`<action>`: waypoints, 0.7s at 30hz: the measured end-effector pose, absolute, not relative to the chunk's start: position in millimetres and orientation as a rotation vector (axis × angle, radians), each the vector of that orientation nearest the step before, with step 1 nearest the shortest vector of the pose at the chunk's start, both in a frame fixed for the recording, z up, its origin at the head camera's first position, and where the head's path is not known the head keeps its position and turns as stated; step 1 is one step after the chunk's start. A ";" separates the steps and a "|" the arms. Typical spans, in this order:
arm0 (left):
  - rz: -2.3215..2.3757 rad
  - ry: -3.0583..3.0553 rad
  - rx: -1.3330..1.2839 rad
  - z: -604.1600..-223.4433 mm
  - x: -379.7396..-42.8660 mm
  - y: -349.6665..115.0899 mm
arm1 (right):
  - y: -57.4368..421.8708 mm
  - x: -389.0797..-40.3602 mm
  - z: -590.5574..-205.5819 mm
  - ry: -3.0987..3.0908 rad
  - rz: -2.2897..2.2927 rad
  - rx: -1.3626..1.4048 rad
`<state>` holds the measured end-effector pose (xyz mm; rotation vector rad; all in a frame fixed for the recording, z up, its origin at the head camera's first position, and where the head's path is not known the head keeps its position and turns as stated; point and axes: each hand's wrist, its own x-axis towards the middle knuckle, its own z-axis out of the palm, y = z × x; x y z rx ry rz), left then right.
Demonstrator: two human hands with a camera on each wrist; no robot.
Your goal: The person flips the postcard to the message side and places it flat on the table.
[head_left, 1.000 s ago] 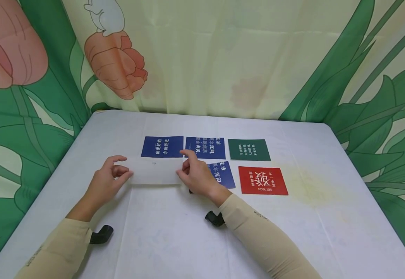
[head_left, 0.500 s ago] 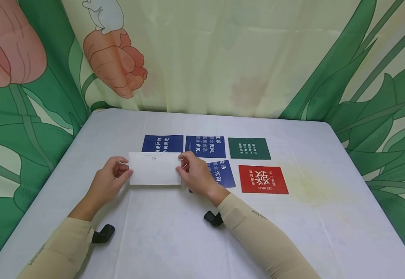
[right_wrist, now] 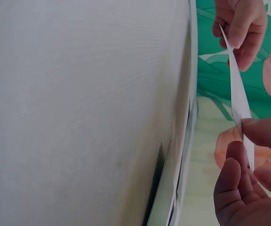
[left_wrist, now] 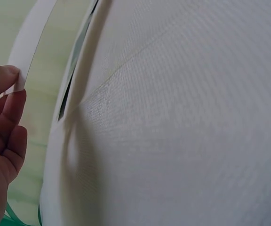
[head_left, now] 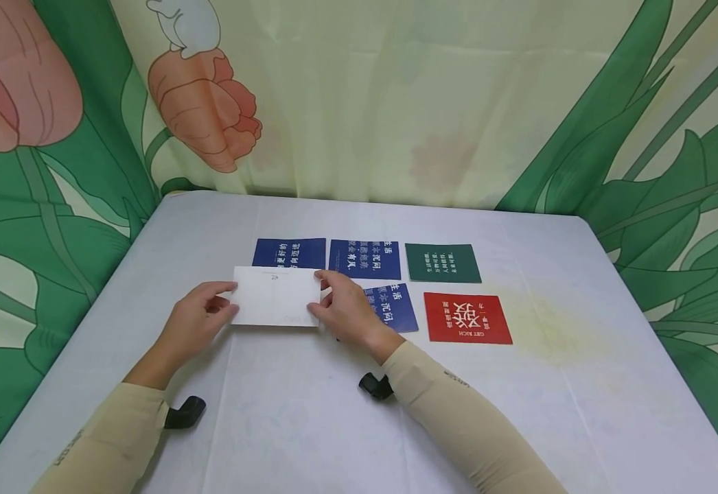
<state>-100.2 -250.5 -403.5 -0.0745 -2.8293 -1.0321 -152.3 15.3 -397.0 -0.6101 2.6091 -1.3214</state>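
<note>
A white card (head_left: 275, 298) with small faint print near its top edge is held between both hands, its blank-looking side facing the head camera. At its left edge, my left hand (head_left: 197, 317) pinches it between thumb and fingers; the left wrist view shows the thumb (left_wrist: 3, 77) on one face. My right hand (head_left: 349, 310) pinches the opposite edge, index finger near the top corner. Seen edge-on in the right wrist view, the card (right_wrist: 239, 92) is raised off the table. In the head view it overlaps the lower part of a dark blue card (head_left: 290, 252) with white characters.
Another blue card (head_left: 366, 261) and a green card (head_left: 443, 263) lie in the back row. In front are a partly hidden blue card (head_left: 397, 310) and a red card (head_left: 467, 319). A white cloth covers the table (head_left: 309, 425); a patterned curtain (head_left: 359, 103) hangs behind.
The white card has tilted, so its top edge stands higher in view and covers more of the blue card behind. My left hand has shifted slightly right; both hands keep their pinch.
</note>
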 end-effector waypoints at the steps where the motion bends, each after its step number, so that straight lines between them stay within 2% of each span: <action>1: -1.034 -2.836 -0.072 -403.4 -100.4 -250.2 | 14.7 -152.5 -397.2 2.613 -1.312 -0.607; 21: -1.026 -3.002 0.012 -411.4 -109.0 -251.9 | 5.9 -154.5 -401.7 2.622 -1.179 -0.521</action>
